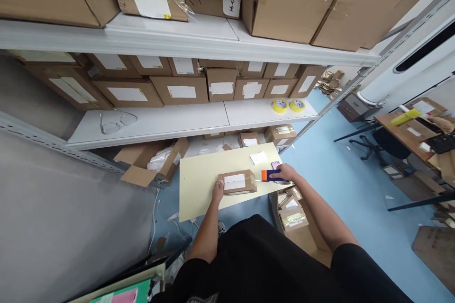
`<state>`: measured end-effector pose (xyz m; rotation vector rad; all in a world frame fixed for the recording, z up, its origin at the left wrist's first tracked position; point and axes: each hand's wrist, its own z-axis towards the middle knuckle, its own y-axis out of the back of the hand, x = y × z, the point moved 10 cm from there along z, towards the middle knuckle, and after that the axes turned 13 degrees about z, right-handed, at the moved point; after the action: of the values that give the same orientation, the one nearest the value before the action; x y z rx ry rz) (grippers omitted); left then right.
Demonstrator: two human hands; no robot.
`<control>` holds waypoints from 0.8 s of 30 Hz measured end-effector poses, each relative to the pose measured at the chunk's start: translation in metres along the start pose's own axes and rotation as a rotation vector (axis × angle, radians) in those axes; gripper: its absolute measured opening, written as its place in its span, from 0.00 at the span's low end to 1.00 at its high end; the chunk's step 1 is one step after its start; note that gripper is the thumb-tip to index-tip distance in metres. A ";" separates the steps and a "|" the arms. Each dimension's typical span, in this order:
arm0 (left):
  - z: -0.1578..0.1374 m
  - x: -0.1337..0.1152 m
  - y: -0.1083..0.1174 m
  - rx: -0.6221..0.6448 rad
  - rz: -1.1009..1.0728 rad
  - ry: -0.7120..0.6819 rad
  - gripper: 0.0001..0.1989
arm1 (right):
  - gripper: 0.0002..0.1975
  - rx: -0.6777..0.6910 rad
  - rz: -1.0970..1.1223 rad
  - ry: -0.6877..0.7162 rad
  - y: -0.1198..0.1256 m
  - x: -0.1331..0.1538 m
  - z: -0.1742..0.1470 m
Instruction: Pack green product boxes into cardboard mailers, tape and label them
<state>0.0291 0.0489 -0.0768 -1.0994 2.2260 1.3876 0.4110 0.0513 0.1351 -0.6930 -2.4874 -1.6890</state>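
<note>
A small cardboard box (227,189) with a white label lies on a pale yellow tabletop (199,170). Its left end is gripped by my left hand (218,190), thumb toward the label. My right hand (285,173) is wrapped around a tape dispenser (270,175), dark blue with an orange front, just past the box's right end. What looks like a strip of clear tape bridges the gap between the dispenser and the box. Behind my right hand lies a phone (275,165), and a white paper (259,157) rests near the table's back edge.
Shelves (199,116) stacked with labelled boxes rise behind the table, holding glasses (118,122) and two yellow tape rolls (280,105). An open carton (156,158) sits at left. Below my right arm stands a large carton (302,236) with small parcels inside. A desk (408,128) is far right.
</note>
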 end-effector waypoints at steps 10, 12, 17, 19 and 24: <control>0.009 0.043 0.078 -0.097 0.021 0.155 0.24 | 0.35 0.146 -0.017 0.225 -0.072 0.143 -0.008; 0.004 0.037 0.093 -0.124 -0.014 0.097 0.25 | 0.36 0.150 -0.029 0.232 -0.082 0.173 -0.012; -0.019 0.005 0.102 -0.077 -0.167 -0.143 0.32 | 0.37 0.187 -0.066 0.247 -0.096 0.233 -0.019; -0.026 0.007 0.103 -0.107 -0.125 -0.089 0.32 | 0.36 0.195 -0.068 0.252 -0.097 0.248 -0.020; -0.039 0.000 0.083 -0.119 -0.010 0.018 0.30 | 0.36 0.211 -0.074 0.269 -0.090 0.240 -0.020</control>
<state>-0.0264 0.0353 -0.0056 -1.1642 2.1716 1.5292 0.1564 0.0860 0.1350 -0.3327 -2.4732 -1.4027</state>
